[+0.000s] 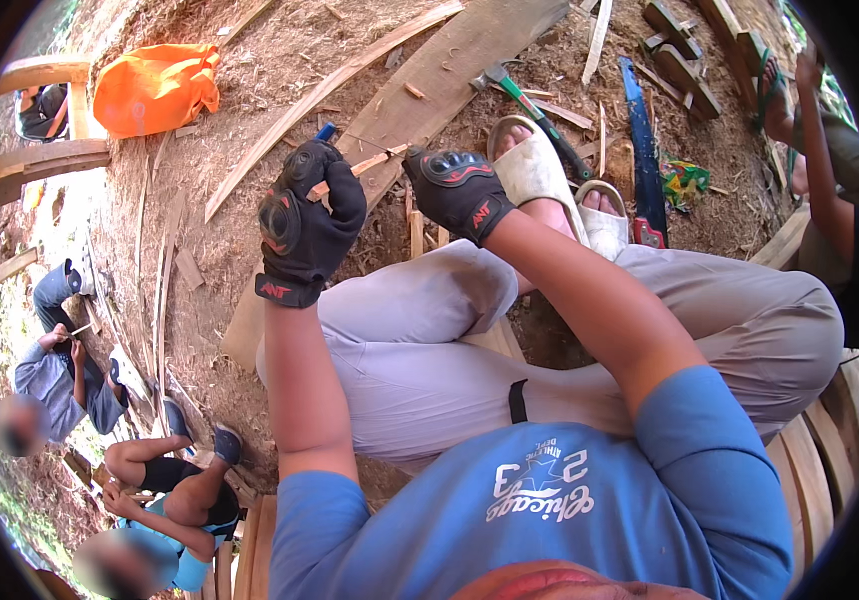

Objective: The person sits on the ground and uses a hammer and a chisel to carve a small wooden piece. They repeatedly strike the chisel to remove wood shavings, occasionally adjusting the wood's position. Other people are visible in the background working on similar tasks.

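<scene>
My left hand (310, 215), in a black glove with red trim, is closed around a tool with a blue end (326, 131). Its kind is mostly hidden by the fingers; a thin dark line runs from near it toward the right. A thin pale wood strip (375, 163) spans the gap between my hands, one end by my left thumb. The other end meets the fingertips of my right hand (455, 182), gloved alike and closed on it. Behind the strip lies a wide wooden plank (440, 75) on the ground.
A green-handled hammer (540, 115) lies beyond my sandalled feet, beside a saw with a blue blade (642, 130). An orange bag (155, 90) sits far left, near wooden frames (45, 160). Wood offcuts (685, 75) lie far right. Other people sit at left and right.
</scene>
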`<state>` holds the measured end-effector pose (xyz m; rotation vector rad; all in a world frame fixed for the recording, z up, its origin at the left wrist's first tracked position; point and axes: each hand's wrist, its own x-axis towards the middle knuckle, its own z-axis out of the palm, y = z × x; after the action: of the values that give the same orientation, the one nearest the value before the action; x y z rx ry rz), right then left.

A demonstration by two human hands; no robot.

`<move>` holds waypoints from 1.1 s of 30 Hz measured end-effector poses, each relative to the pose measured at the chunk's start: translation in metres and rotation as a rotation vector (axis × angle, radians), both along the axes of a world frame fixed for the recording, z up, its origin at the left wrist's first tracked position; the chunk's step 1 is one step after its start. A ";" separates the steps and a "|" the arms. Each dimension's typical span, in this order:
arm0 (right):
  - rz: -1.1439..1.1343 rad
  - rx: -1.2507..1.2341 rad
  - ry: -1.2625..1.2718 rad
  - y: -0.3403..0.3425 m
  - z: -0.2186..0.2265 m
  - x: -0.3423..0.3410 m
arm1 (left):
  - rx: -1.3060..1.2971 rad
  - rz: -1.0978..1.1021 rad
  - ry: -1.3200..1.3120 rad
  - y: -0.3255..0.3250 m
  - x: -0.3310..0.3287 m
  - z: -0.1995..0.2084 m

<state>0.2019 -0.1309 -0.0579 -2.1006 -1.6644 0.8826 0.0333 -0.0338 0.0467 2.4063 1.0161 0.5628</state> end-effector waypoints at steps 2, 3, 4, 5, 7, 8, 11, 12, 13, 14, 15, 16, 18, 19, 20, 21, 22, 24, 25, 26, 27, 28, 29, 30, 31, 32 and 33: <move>0.027 -0.099 -0.074 -0.005 -0.021 0.012 | -0.050 -0.002 -0.003 0.000 0.004 0.004; 0.011 -0.141 -0.101 -0.013 -0.047 0.018 | -0.019 -0.019 -0.062 -0.005 0.005 0.001; -0.022 -0.174 -0.133 -0.010 -0.069 0.018 | 0.022 -0.052 -0.128 -0.001 0.008 -0.004; -0.070 -0.198 -0.126 -0.014 -0.071 0.011 | 0.042 -0.044 -0.096 0.003 0.012 -0.003; -0.071 -0.224 -0.079 -0.010 -0.072 0.014 | 0.046 -0.018 -0.010 0.002 0.011 0.001; -0.079 -0.240 -0.058 -0.005 -0.061 0.016 | 0.046 -0.013 0.030 0.002 0.010 0.000; -0.081 -0.127 -0.021 -0.001 -0.016 -0.002 | 0.032 0.022 -0.008 0.003 0.000 -0.004; -0.077 -0.093 0.000 0.002 0.002 -0.006 | -0.009 0.056 0.014 0.003 -0.002 -0.003; -0.042 -0.053 0.016 0.000 0.020 -0.009 | -0.046 0.057 0.035 0.004 -0.003 -0.003; -0.035 -0.051 -0.016 -0.001 0.010 -0.009 | -0.026 0.033 0.006 0.004 -0.002 -0.003; -0.027 -0.049 -0.048 -0.003 -0.012 -0.007 | -0.005 0.010 -0.022 0.003 -0.001 -0.004; -0.027 -0.045 -0.081 -0.006 -0.033 -0.002 | 0.018 -0.020 -0.052 0.003 0.003 -0.004; -0.010 -0.168 -0.111 -0.024 -0.064 0.009 | 0.025 -0.039 -0.115 -0.003 0.009 -0.004; -0.010 -0.196 -0.121 -0.021 -0.066 0.010 | 0.040 -0.041 -0.151 -0.003 0.013 -0.006; -0.012 -0.224 -0.130 -0.017 -0.068 0.014 | -0.019 -0.024 -0.047 -0.003 0.011 -0.001; 0.001 -0.295 -0.121 -0.009 -0.071 0.021 | 0.002 -0.008 -0.050 0.007 0.018 0.001; 0.003 -0.287 -0.073 -0.015 -0.060 0.012 | -0.016 0.016 -0.024 0.006 0.012 0.000; -0.012 -0.220 -0.016 -0.002 -0.033 0.011 | -0.040 0.055 0.016 0.008 0.002 0.004; -0.036 -0.179 0.015 0.005 -0.014 0.007 | -0.059 0.083 0.036 0.007 -0.002 0.003; -0.057 -0.146 0.050 0.009 0.009 -0.003 | -0.083 0.107 0.017 0.005 -0.005 -0.001; -0.081 -0.104 0.080 0.011 0.021 -0.009 | -0.099 0.129 -0.008 0.005 -0.005 -0.005; -0.067 -0.010 0.031 0.007 0.014 -0.015 | -0.111 0.144 -0.033 0.005 -0.003 -0.008; -0.095 -0.040 0.006 0.007 0.003 -0.017 | -0.042 0.122 0.003 0.004 0.000 -0.002; -0.121 -0.071 -0.017 0.007 -0.009 -0.017 | -0.030 0.121 -0.016 0.003 0.002 -0.004; -0.138 -0.062 -0.012 0.005 -0.017 -0.021 | -0.014 0.122 -0.032 0.003 0.002 -0.006; -0.157 -0.042 -0.015 0.007 -0.022 -0.020 | 0.011 0.121 -0.057 0.006 0.004 -0.006; -0.178 -0.022 -0.017 0.008 -0.027 -0.021 | -0.058 0.172 -0.025 0.007 0.000 -0.005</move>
<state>0.1812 -0.1233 -0.0847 -2.2354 -1.4546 0.8329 0.0338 -0.0271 0.0414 2.2697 1.2198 0.6122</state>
